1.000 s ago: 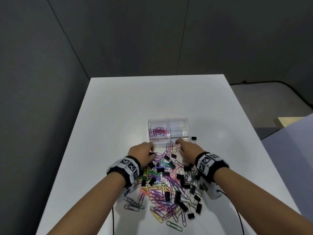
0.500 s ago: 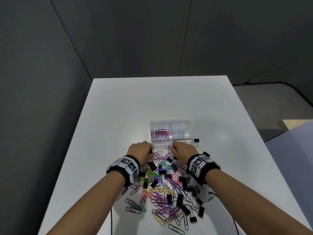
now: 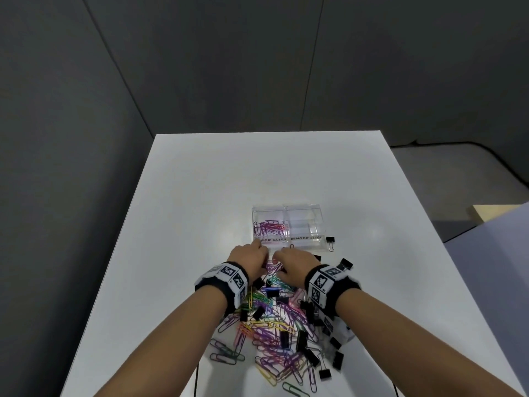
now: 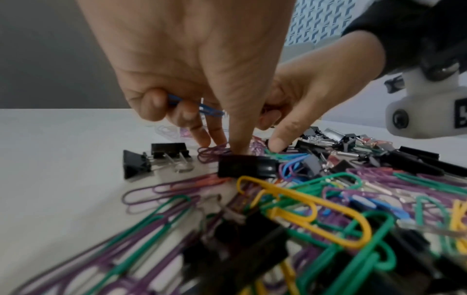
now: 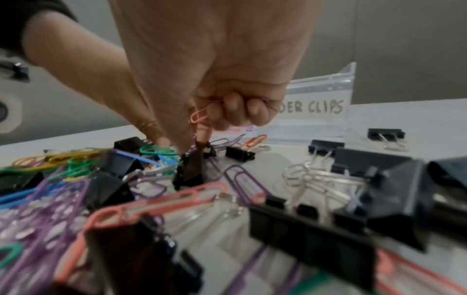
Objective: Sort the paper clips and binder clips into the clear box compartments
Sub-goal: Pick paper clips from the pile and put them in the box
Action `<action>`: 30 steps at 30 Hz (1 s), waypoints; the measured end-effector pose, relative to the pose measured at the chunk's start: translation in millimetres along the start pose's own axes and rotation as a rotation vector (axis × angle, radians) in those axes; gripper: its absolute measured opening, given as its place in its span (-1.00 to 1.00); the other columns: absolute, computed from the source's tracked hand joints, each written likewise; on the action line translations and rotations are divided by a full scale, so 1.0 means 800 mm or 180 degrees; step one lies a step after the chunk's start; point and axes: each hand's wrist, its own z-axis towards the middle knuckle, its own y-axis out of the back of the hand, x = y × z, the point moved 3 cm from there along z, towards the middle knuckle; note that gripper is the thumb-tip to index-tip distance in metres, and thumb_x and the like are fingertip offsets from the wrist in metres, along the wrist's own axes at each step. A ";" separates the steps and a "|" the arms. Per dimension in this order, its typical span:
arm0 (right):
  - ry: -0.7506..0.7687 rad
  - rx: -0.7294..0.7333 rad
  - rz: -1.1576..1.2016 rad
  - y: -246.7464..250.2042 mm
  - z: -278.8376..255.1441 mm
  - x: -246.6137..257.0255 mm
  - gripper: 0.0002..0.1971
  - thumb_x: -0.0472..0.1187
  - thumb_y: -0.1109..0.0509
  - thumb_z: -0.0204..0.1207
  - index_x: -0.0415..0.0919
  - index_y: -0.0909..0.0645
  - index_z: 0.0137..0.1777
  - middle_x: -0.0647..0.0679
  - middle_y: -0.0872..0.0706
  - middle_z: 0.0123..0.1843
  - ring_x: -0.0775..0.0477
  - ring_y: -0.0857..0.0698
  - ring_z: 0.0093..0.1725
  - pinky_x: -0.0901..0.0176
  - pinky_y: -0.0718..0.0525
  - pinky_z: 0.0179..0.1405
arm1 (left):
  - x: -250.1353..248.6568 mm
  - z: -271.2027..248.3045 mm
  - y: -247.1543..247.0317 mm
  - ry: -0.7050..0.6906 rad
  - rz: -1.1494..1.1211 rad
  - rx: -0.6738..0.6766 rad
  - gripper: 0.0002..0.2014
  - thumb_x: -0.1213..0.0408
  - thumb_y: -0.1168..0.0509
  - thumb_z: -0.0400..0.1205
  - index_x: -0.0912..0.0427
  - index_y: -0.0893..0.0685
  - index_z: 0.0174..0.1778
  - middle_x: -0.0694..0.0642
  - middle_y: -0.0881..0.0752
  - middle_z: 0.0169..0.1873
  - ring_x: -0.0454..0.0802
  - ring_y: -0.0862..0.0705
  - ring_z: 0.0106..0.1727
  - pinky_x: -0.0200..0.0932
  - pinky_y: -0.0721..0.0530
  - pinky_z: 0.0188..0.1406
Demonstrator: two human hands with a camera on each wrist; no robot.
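Note:
The clear box stands mid-table; its left compartment holds purple and pink paper clips, and the right one, labelled binder clips, looks empty. A mixed pile of coloured paper clips and black binder clips lies in front of it. My left hand keeps a blue paper clip in its curled fingers while thumb and forefinger touch purple clips on the table. My right hand holds a pink paper clip and a purple one in curled fingers, forefinger pointing down into the pile. Both hands sit close together just before the box.
One binder clip lies alone at the box's right front corner. The white table stretches bare behind the box, with grey walls close on the left and rear. A thin cable runs off the front edge.
The right hand has slid left toward the left hand at the far end of the pile. The left hand has shifted slightly forward toward the box.

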 end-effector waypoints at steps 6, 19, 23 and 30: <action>-0.0249 0.0020 -0.0048 0.001 -0.001 -0.009 -0.80 -0.26 -0.27 0.60 -0.28 -0.55 0.18 -0.20 -0.66 0.19 -0.21 -0.64 0.17 -0.02 -0.63 0.12 | 0.001 0.003 -0.006 0.0197 -0.0091 0.0121 -0.72 0.24 -0.22 0.65 0.22 -0.57 0.25 0.22 -0.60 0.25 0.19 -0.63 0.24 0.02 -0.58 0.18; -0.0229 0.0039 0.0274 0.007 -0.021 -0.022 -0.94 -0.25 -0.19 0.62 -0.20 -0.47 0.00 -0.16 -0.59 0.06 -0.16 -0.61 0.03 0.10 -0.57 -0.03 | 0.017 0.003 -0.004 0.0109 -0.1077 0.0239 -0.77 0.18 -0.31 0.63 0.19 -0.63 0.14 0.13 -0.69 0.17 0.08 -0.65 0.19 -0.15 -0.55 0.10; -0.0280 0.0031 0.0534 0.015 -0.026 -0.034 -0.80 -0.22 -0.14 0.66 -0.24 -0.45 0.21 -0.23 -0.71 0.08 -0.23 -0.66 0.04 0.03 -0.59 -0.01 | 0.027 0.000 -0.005 0.0129 -0.1474 0.0160 -0.75 0.13 -0.28 0.65 0.11 -0.63 0.20 0.10 -0.70 0.19 0.05 -0.65 0.20 -0.19 -0.52 0.10; -0.0610 0.0075 0.0750 0.009 -0.031 -0.043 -0.61 -0.27 -0.05 0.67 -0.12 -0.38 0.47 -0.16 -0.61 0.37 -0.16 -0.65 0.20 0.08 -0.57 0.15 | 0.032 -0.005 -0.011 0.0351 -0.1713 0.0024 -0.74 0.36 0.01 0.72 0.14 -0.52 0.22 0.14 -0.68 0.01 0.09 -0.61 -0.03 -0.13 -0.53 -0.03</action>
